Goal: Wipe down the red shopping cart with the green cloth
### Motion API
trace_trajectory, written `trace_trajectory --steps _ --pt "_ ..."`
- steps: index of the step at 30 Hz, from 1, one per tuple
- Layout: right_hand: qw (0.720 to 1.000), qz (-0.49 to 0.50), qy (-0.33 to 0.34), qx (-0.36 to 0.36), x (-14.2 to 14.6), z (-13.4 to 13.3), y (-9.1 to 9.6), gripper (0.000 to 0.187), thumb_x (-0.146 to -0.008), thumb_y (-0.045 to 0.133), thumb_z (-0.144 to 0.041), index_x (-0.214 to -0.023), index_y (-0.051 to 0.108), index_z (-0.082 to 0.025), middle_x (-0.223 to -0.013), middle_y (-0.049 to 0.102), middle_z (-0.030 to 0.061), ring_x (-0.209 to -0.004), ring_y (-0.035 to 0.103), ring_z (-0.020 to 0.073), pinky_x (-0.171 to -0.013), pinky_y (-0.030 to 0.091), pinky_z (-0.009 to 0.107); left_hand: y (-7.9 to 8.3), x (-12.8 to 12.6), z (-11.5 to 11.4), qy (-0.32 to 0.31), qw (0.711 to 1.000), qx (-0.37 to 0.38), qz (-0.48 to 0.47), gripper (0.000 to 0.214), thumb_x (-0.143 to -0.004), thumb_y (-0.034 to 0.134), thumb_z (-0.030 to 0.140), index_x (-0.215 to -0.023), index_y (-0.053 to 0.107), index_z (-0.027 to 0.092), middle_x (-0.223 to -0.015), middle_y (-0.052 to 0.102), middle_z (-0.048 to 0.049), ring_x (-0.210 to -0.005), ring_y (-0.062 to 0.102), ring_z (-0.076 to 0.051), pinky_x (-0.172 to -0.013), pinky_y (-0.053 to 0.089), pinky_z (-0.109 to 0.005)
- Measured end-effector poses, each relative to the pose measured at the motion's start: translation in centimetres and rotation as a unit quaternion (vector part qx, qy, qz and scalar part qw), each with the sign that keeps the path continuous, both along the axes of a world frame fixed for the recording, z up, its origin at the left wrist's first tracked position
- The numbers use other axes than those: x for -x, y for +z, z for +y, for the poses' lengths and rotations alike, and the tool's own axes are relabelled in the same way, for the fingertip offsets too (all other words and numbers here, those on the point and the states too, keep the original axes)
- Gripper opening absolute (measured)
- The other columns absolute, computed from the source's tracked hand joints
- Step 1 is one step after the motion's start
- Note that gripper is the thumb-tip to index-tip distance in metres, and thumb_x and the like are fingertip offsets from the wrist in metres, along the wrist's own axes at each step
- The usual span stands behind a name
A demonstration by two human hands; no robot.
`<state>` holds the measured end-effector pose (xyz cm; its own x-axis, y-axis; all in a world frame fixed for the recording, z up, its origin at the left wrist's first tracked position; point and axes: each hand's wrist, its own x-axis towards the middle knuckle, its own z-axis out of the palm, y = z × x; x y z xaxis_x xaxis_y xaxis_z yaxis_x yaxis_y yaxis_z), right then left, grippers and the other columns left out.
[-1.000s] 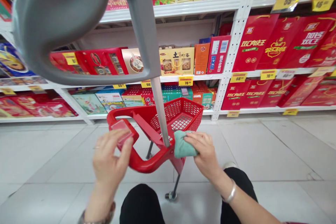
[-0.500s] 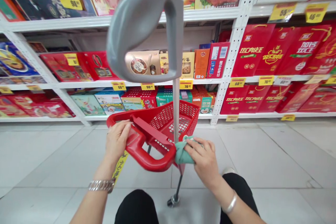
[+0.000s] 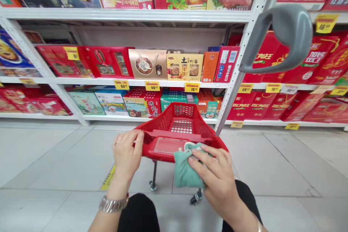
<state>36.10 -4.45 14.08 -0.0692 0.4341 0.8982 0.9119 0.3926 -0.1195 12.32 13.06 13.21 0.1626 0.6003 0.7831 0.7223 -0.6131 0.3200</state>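
Note:
A red plastic shopping basket cart [image 3: 148, 148] stands in front of me, its perforated basket pointing at the shelves. My left hand [image 3: 127, 154] is closed around the left end of its near rim. In my right hand [image 3: 220, 179] is a folded green cloth [image 3: 186, 170], pressed against the right part of that rim, and the fingers lie over it. A grey loop handle [image 3: 296, 36] rises on a metal pole [image 3: 231, 105] from the cart's right side. Part of the near rim is hidden behind the cloth and my right hand.
White shelving [image 3: 141, 15] with boxed goods and yellow price tags runs across the front. Red gift bags [image 3: 277, 105] fill the right bays. Below is a tiled floor [image 3: 81, 152] with a yellow floor strip [image 3: 108, 178]. My knees [image 3: 138, 212] are close to the cart's casters [image 3: 196, 197].
The cart has turned so its near rim lies level, and the grey handle has swung from the middle to the right. The cloth and my right hand have come nearer and slightly lower.

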Motion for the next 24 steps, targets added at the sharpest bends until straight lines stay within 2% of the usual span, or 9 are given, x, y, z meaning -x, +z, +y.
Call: trace_trajectory --steps 3,5,7,11,16,24 --pt "1.000 -0.013 0.001 -0.011 1.7 0.8 0.6 0.034 -0.101 0.052 -0.004 -0.111 0.077 -0.024 -0.117 0.082 0.0015 -0.117 0.067 0.0236 -0.098 0.041 0.042 -0.2 0.0 -0.4 -0.075 0.996 -0.023 0.052 0.041 -0.106 0.042 0.028 -0.069 0.061 0.024 -0.071 0.071 -0.0031 -0.076 0.067 -0.023 -0.098 0.049 -0.045" --pt "1.000 -0.015 0.005 -0.019 2.5 1.7 0.7 0.029 -0.105 0.053 -0.010 -0.111 0.077 -0.025 -0.118 0.082 0.0004 -0.118 0.067 0.0231 -0.100 0.040 0.042 -0.2 -0.7 -1.5 -0.104 0.990 -0.050 0.080 0.041 -0.106 0.040 0.022 -0.069 0.056 0.025 -0.066 0.063 -0.0015 -0.069 0.060 -0.021 -0.091 0.050 -0.042" --pt "0.999 -0.023 0.002 -0.028 3.1 2.7 0.6 0.024 -0.108 0.055 -0.017 -0.111 0.077 -0.026 -0.119 0.082 -0.0004 -0.118 0.066 0.0225 -0.102 0.038 0.042 -0.1 -1.6 -2.5 -0.113 0.986 -0.070 0.099 0.040 -0.106 0.038 0.018 -0.071 0.054 0.025 -0.066 0.059 -0.0013 -0.067 0.056 -0.021 -0.084 0.049 -0.040" --pt "0.998 -0.050 -0.007 -0.033 2.9 3.8 -0.2 0.023 -0.110 0.055 -0.022 -0.108 0.078 -0.027 -0.118 0.083 -0.0020 -0.118 0.066 0.0204 -0.104 0.036 0.041 -0.1 -2.4 -3.4 -0.096 0.985 -0.097 0.105 0.036 -0.105 0.041 0.014 -0.072 0.052 0.025 -0.065 0.056 -0.0013 -0.068 0.053 -0.022 -0.081 0.047 -0.040" --pt "0.997 -0.058 -0.038 -0.027 0.2 2.8 -0.7 0.025 -0.107 0.055 -0.015 -0.111 0.077 -0.026 -0.117 0.083 0.0002 -0.118 0.067 0.0211 -0.102 0.037 0.040 -0.2 -1.6 -2.9 -0.092 0.986 -0.113 0.085 0.031 -0.103 0.044 0.010 -0.077 0.054 0.023 -0.069 0.060 -0.0017 -0.069 0.056 -0.021 -0.081 0.047 -0.041" --pt "0.991 -0.068 -0.116 0.014 -7.3 -0.1 -1.4 0.045 -0.091 0.051 0.000 -0.119 0.074 -0.026 -0.120 0.081 0.0051 -0.119 0.068 0.0257 -0.096 0.039 0.041 0.2 0.0 -3.3 -0.098 0.985 -0.117 0.078 0.030 -0.101 0.045 0.009 -0.076 0.053 0.024 -0.069 0.061 -0.0012 -0.068 0.057 -0.021 -0.082 0.048 -0.042"
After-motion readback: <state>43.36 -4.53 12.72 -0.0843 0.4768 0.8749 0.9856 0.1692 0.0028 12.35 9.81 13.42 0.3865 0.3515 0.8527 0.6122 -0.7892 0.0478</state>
